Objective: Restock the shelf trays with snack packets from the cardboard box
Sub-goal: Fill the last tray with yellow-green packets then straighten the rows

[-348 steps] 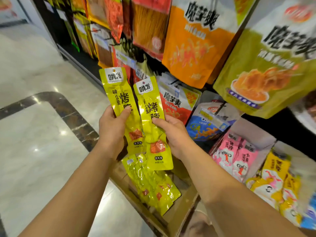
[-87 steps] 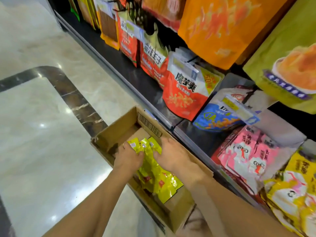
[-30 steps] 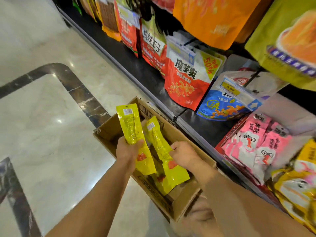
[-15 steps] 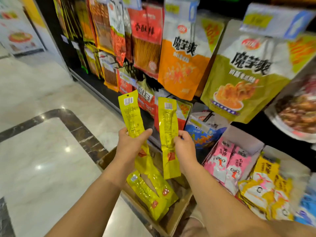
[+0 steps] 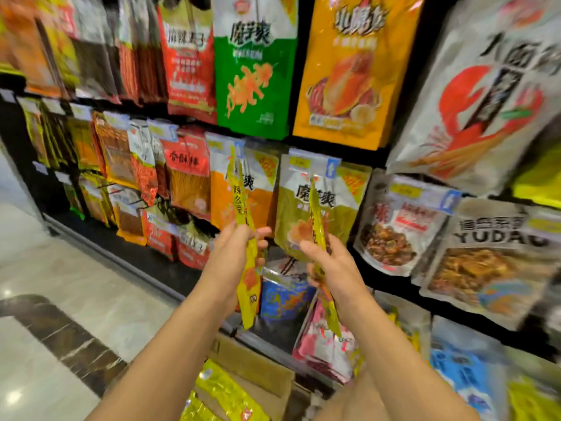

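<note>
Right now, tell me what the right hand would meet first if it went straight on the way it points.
Probably the olive-green hanging bag: the right hand, gripping a yellow packet, points up toward it, so the packet's tip would touch first. Depth is unclear.

The left forearm [image 5: 158,354] and right forearm [image 5: 403,360], both bare, extend up and forward from the lower edge of the view and converge toward its middle. The left hand [image 5: 233,256] shows its back to the camera, fingers and thumb curled round a yellow packet [image 5: 250,287] held upright and nearly edge-on. The right hand [image 5: 334,265] is level with it, near but not touching, and grips a second yellow packet [image 5: 317,226] the same way.
</note>
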